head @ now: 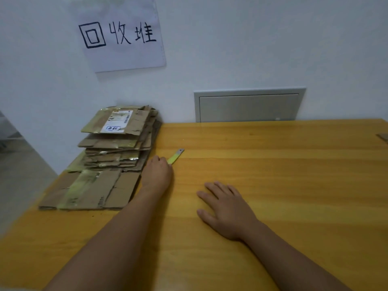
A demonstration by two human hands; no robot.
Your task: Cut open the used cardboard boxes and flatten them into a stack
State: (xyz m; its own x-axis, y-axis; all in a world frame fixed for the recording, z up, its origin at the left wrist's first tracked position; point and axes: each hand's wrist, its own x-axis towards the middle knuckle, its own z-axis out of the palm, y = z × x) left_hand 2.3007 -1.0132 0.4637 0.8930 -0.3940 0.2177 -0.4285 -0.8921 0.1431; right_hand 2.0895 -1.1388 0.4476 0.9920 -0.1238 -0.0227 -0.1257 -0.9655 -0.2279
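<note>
A stack of flattened cardboard boxes (pixel 117 141) stands at the table's back left corner, its top piece bearing a white shipping label. A larger flattened piece (pixel 90 191) lies in front of it. My left hand (pixel 157 172) reaches forward beside the stack, fingers curled round the handle of a yellow-green utility knife (pixel 176 156); the knife's metal tip points away to the upper right. My right hand (pixel 225 208) lies flat on the wooden table (pixel 273 175), fingers spread and holding nothing.
A paper sign (pixel 119 34) with handwritten characters hangs on the white wall above the stack. A grey metal panel (pixel 248 106) is set in the wall behind the table. A cardboard corner (pixel 383 137) shows at the right edge. The floor drops away left.
</note>
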